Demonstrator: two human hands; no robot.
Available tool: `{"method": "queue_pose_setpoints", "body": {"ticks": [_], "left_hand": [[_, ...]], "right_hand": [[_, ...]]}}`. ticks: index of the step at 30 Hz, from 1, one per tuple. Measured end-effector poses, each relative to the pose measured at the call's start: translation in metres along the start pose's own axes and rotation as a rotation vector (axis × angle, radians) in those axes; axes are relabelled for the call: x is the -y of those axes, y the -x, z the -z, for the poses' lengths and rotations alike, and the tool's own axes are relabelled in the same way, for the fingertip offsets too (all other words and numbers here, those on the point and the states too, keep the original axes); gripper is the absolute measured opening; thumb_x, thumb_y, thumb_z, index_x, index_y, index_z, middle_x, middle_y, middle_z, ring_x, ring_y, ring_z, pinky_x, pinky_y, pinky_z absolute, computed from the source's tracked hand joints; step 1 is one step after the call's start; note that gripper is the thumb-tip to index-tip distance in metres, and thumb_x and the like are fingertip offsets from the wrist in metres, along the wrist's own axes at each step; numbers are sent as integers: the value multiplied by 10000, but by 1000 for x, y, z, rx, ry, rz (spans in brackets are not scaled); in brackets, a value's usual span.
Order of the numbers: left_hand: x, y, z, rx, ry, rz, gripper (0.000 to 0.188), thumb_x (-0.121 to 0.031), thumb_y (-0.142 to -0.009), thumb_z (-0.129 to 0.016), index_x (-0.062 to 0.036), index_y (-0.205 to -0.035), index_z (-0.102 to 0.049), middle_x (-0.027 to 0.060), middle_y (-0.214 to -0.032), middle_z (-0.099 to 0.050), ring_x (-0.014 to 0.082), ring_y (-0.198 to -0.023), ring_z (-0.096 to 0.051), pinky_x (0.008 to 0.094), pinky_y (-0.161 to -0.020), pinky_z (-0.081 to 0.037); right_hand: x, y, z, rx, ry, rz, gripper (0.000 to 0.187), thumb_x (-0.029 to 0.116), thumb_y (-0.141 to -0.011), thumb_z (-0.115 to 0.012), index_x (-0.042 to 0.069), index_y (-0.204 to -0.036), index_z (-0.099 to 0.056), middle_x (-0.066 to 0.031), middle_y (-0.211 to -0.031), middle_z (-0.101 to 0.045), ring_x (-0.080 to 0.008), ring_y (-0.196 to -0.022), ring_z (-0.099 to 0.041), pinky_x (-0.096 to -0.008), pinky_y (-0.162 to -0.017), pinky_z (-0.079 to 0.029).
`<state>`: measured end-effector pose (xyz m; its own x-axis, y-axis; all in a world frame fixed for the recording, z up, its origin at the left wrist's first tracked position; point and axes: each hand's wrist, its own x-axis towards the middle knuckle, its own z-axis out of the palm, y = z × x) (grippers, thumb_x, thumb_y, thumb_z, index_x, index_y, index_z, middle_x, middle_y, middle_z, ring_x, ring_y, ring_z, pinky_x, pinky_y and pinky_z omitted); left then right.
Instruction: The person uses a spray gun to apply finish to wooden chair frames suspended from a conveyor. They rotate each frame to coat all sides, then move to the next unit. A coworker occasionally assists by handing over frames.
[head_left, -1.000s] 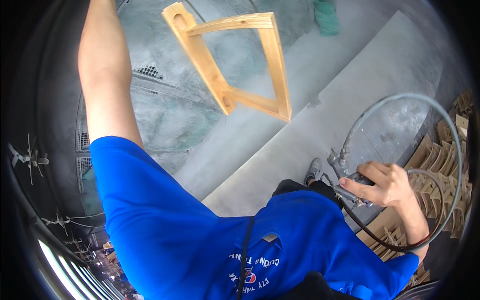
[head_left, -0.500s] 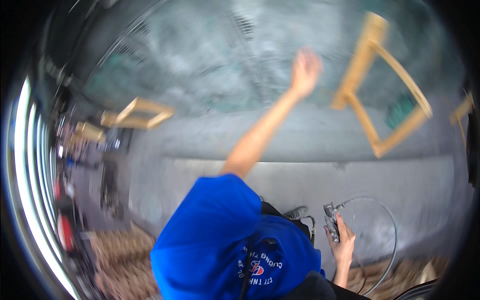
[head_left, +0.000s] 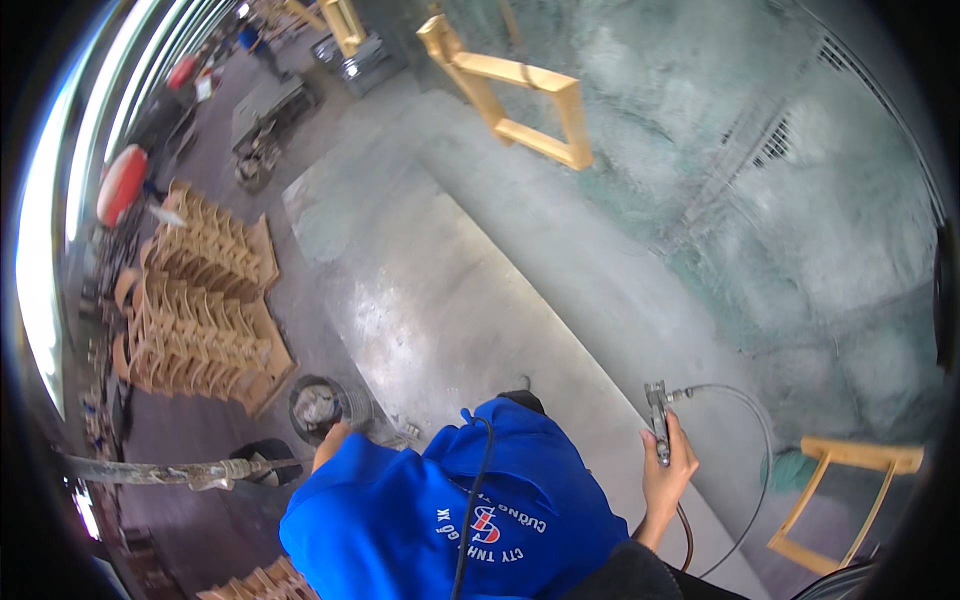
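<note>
My right hand [head_left: 670, 478] is wrapped round a metal spray gun [head_left: 657, 422], held off to my right with a hose looping from it. My left arm in its blue sleeve points left, and my left hand [head_left: 333, 441] shows only in small part beyond the cuff. It is nearest to a dark round bucket [head_left: 352, 405] with crumpled pale stuff inside; whether it touches the bucket I cannot tell. The left fingers are hidden. Ahead, a light wooden frame [head_left: 545, 78] hangs before the green-grey stained wall. Another wooden frame [head_left: 860, 458] is at the lower right.
A grey metal platform [head_left: 450, 300] runs diagonally past me. Stacks of curved wooden parts [head_left: 205, 310] stand at the left. A thick pipe [head_left: 190, 472] crosses at the lower left. The grey hose [head_left: 765, 440] loops on my right. Further off a person [head_left: 256, 45] in blue stands.
My view has swung left, bringing the stacks and bucket closer in. My left hand has come down from near the wall to beside the bucket. My right hand still holds the spray gun.
</note>
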<state>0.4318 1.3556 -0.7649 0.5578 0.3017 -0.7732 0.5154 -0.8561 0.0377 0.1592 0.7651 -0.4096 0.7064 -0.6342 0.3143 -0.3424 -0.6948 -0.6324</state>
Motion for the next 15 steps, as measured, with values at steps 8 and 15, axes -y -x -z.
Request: {"method": "queue_pose_setpoints", "body": {"ticks": [8, 15], "left_hand": [[-192, -10, -98, -216, -567, -659, 402, -360, -905, -693, -133, -1236, -702, 165, -983, -738, 361, -896, -727, 509, -800, -583], [-228, -20, -19, 320, 683, -174, 458, -416, -1017, -575, 3, -1151, -701, 138, -1011, -770, 280, -835, -760, 446, -699, -615]], "right_hand": [[67, -115, -123, 135, -207, 331, 518, 131, -783, -888, 7, -1245, -687, -181, -1027, -742, -330, -855, -742, -385, -697, -590], [87, -138, -157, 297, -222, 381, 476, 143, -800, -875, 16, -1222, -696, -156, -990, -750, -315, -821, -745, -381, -669, -591]]}}
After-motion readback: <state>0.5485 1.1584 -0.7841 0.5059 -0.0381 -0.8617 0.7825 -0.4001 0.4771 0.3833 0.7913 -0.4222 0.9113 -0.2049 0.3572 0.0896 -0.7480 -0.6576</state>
